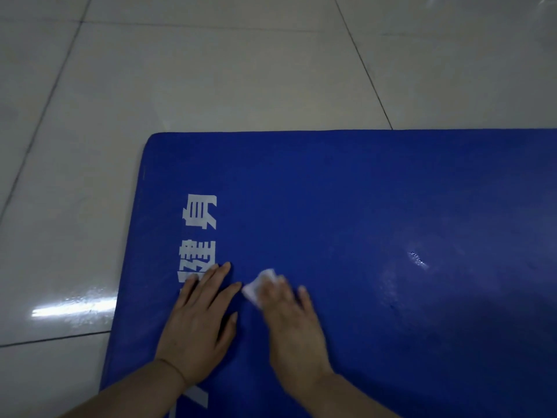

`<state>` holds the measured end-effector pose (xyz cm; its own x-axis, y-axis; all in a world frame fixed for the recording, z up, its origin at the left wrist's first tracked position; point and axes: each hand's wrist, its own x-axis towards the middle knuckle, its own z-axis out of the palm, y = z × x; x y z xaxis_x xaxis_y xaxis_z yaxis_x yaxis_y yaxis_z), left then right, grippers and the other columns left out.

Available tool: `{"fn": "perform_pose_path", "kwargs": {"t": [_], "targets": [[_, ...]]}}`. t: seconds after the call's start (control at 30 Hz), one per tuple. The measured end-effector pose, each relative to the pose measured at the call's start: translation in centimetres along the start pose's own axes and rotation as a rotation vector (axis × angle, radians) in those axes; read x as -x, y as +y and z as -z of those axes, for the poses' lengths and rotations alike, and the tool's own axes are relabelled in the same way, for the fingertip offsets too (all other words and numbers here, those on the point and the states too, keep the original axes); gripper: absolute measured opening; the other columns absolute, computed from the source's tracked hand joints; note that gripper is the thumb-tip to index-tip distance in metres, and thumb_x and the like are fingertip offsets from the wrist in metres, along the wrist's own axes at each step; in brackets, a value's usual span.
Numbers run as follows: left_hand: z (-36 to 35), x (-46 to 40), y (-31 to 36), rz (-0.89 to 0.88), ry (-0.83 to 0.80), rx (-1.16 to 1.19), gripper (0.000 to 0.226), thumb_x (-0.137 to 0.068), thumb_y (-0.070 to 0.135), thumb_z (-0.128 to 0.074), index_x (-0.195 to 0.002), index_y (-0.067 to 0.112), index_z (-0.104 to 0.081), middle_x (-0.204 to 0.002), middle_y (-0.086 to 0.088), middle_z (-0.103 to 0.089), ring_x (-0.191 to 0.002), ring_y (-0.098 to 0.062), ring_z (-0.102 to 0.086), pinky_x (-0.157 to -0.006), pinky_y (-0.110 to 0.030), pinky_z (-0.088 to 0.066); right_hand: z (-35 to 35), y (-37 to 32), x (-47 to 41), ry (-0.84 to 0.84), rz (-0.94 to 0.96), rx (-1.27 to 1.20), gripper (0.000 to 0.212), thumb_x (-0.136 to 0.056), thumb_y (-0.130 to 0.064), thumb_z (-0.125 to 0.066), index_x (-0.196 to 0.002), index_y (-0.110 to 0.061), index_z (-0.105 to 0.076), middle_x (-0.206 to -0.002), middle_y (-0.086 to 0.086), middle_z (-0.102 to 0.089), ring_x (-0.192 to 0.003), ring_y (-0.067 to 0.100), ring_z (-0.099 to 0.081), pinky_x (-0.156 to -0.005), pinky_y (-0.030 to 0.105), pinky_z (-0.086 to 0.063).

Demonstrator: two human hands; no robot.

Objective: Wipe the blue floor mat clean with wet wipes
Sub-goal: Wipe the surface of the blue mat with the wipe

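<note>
A blue floor mat point(346, 191) with white printed characters along its left side lies on pale tiles and fills the lower right of the view. My left hand point(199, 324) rests flat on the mat with fingers spread, partly over the white lettering. Just to its right, my right hand point(291, 327) presses a small white wet wipe point(259, 286) onto the mat under straight fingers; the hand is motion-blurred. Most of the wipe is hidden beneath the fingers.
A scuffed whitish spot point(417, 258) marks the mat to the right, with a faint wet sheen around it. Glossy grey floor tiles point(193, 70) surround the mat's far and left edges, with a light glare patch point(72, 309) at left.
</note>
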<state>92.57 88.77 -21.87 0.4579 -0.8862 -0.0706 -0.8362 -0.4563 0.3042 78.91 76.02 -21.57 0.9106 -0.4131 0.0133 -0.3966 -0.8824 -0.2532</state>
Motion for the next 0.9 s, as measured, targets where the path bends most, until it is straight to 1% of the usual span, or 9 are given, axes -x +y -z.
{"fn": "perform_pose_path", "kwargs": {"t": [0.07, 0.2, 0.33, 0.4, 0.53, 0.67, 0.73, 0.8, 0.9], "targets": [[-0.1, 0.0, 0.1, 0.000, 0.007, -0.004, 0.059, -0.101, 0.046, -0.011, -0.130, 0.016, -0.053, -0.150, -0.008, -0.038, -0.139, -0.022, -0.031, -0.114, -0.042, -0.016, 1.2, 4.1, -0.3, 0.070, -0.286, 0.010, 0.097, -0.057, 0.012, -0.067, -0.144, -0.012, -0.032, -0.145, 0.008, -0.045, -0.131, 0.027, -0.044, -0.108, 0.050, -0.032], [-0.3, 0.0, 0.0, 0.001, 0.013, -0.012, 0.062, -0.101, 0.046, -0.011, -0.129, 0.014, -0.055, -0.150, -0.008, -0.037, -0.139, -0.022, -0.031, -0.113, -0.043, -0.018, 3.1, 9.0, -1.3, 0.129, -0.758, -0.058, 0.067, -0.086, 0.011, -0.041, -0.148, -0.011, -0.028, -0.157, 0.005, -0.022, -0.145, 0.026, -0.016, -0.119, 0.045, -0.008], [-0.2, 0.0, 0.1, 0.006, -0.001, -0.019, 0.063, -0.100, 0.047, -0.009, -0.129, 0.014, -0.055, -0.150, -0.008, -0.037, -0.139, -0.023, -0.030, -0.113, -0.044, -0.017, 0.6, 3.0, -2.0, 0.155, -0.578, -0.018, 0.078, -0.062, 0.013, -0.066, -0.136, 0.001, -0.048, -0.143, 0.018, -0.045, -0.131, 0.036, -0.044, -0.105, 0.052, -0.037], [-0.2, -0.1, 0.1, 0.006, -0.010, -0.022, 0.064, -0.100, 0.048, -0.008, -0.129, 0.014, -0.054, -0.151, -0.008, -0.036, -0.140, -0.023, -0.029, -0.114, -0.043, -0.016, -0.6, -1.1, -2.1, 0.137, -0.420, -0.020, 0.076, -0.061, 0.000, -0.071, -0.135, -0.002, -0.051, -0.142, 0.015, -0.047, -0.130, 0.032, -0.045, -0.102, 0.048, -0.037], [0.0, 0.0, -0.1, 0.006, -0.030, -0.032, 0.065, -0.101, 0.048, -0.007, -0.130, 0.013, -0.053, -0.150, -0.009, -0.036, -0.140, -0.022, -0.028, -0.115, -0.040, -0.013, -0.7, -4.2, -1.9, 0.042, -0.254, -0.001, 0.060, -0.080, -0.028, -0.033, -0.135, -0.011, -0.052, -0.145, 0.006, -0.044, -0.134, 0.022, -0.042, -0.109, 0.048, -0.037], [0.1, 0.0, 0.2, 0.012, -0.033, -0.020, 0.066, -0.100, 0.049, -0.007, -0.128, 0.013, -0.056, -0.149, -0.009, -0.038, -0.138, -0.022, -0.031, -0.116, -0.038, -0.011, -0.8, 0.4, -2.4, 0.021, -0.252, 0.132, 0.067, -0.072, -0.024, -0.071, -0.135, -0.012, -0.053, -0.146, 0.004, -0.044, -0.133, 0.023, -0.043, -0.112, 0.051, -0.028], [0.2, 0.0, 0.3, 0.020, -0.037, -0.012, 0.065, -0.100, 0.048, -0.008, -0.128, 0.014, -0.055, -0.149, -0.008, -0.038, -0.138, -0.022, -0.031, -0.116, -0.039, -0.012, -0.1, 2.4, -3.6, 0.073, -0.358, 0.161, 0.049, -0.085, -0.027, -0.052, -0.131, -0.010, -0.057, -0.145, 0.004, -0.045, -0.131, 0.023, -0.046, -0.106, 0.050, -0.030], [0.2, -0.1, 0.3, 0.019, -0.045, -0.008, 0.064, -0.100, 0.048, -0.009, -0.128, 0.014, -0.055, -0.149, -0.009, -0.038, -0.138, -0.022, -0.031, -0.116, -0.040, -0.013, 0.3, 3.1, -4.5, 0.029, -0.355, 0.148, 0.055, -0.089, -0.032, -0.030, -0.131, -0.008, -0.057, -0.144, 0.006, -0.046, -0.132, 0.023, -0.045, -0.109, 0.050, -0.029], [0.2, -0.2, 0.4, 0.021, -0.043, -0.016, 0.061, -0.101, 0.047, -0.009, -0.128, 0.014, -0.053, -0.149, -0.009, -0.037, -0.139, -0.023, -0.030, -0.115, -0.042, -0.014, -0.3, 2.8, -4.1, 0.032, -0.255, 0.144, 0.062, -0.092, -0.042, -0.027, -0.139, -0.006, -0.044, -0.149, 0.011, -0.038, -0.138, 0.024, -0.034, -0.113, 0.048, -0.020]]}}
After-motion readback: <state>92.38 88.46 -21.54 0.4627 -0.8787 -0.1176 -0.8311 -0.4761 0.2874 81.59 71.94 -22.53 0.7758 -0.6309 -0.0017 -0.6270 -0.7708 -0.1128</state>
